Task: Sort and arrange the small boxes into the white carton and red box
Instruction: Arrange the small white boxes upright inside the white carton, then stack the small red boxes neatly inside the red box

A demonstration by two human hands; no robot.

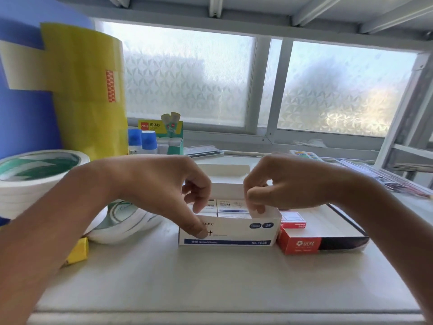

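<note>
The white carton (236,232) with a blue stripe stands open in the middle of the table, its lid flap tilted back. Several small white boxes (230,205) lie inside it. My left hand (168,184) grips the carton's left end, thumb pressed on its front wall and fingers curled over the rim. My right hand (281,184) pinches the side flap at the carton's right end. The red box (302,241) sits directly right of the carton, and a small red and white box (293,218) lies in it.
Stacked white and green tape rolls (35,174) and a leaning roll (121,221) stand at the left, with a tall yellow tape stack (86,95) behind. A yellow box (78,250) lies by my left forearm. A glue stick display (164,137) stands at the back. Papers (384,174) lie far right.
</note>
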